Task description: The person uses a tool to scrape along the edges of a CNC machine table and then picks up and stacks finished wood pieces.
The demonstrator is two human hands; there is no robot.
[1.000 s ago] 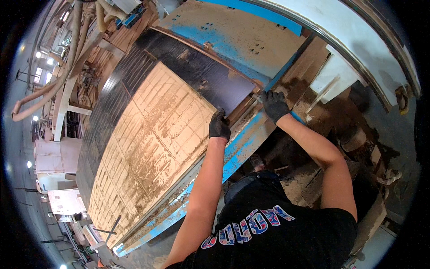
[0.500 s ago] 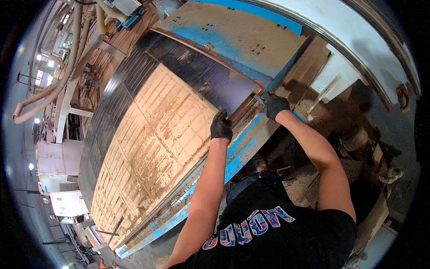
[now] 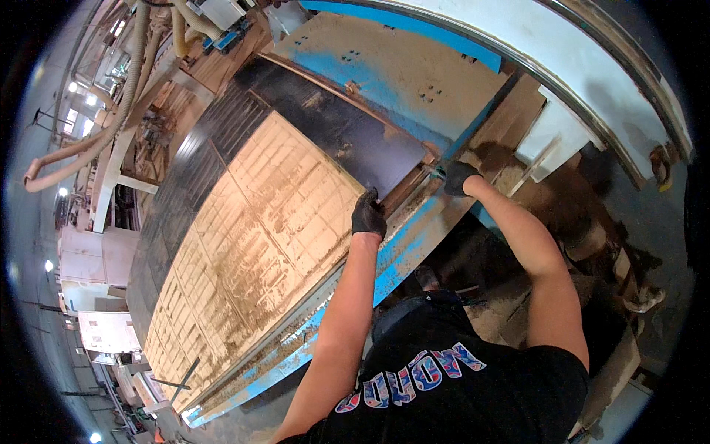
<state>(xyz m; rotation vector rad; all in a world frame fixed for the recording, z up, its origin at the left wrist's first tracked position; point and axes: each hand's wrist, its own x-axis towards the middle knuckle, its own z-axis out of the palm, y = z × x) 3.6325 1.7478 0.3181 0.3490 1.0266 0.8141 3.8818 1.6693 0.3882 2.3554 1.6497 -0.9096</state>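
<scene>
A light wooden panel [image 3: 244,214], grooved in a grid and dusted with sawdust, lies on a black slatted machine bed [image 3: 214,148]. My left hand [image 3: 368,213], in a black glove, is closed on the panel's near right corner, its thumb toward the dark sheet [image 3: 392,159] beyond. Farther right, my black-gloved right hand [image 3: 460,179] is closed at the end of the rail along the bed's near edge. A small metal piece [image 3: 436,172] shows beside its fingers; what those fingers grip is hidden.
The blue machine frame [image 3: 396,277] runs along the near side, covered in sawdust. A dusty blue table surface [image 3: 414,66] and a white beam [image 3: 577,52] stand beyond. Hoses [image 3: 137,81] hang at the far left. Thin dark strips [image 3: 181,381] cross over the panel's lower left corner.
The whole view has shifted slightly, so the machine sits a little lower. My right hand has turned at the wrist and its fingers have drawn in. My left hand stays at the panel corner.
</scene>
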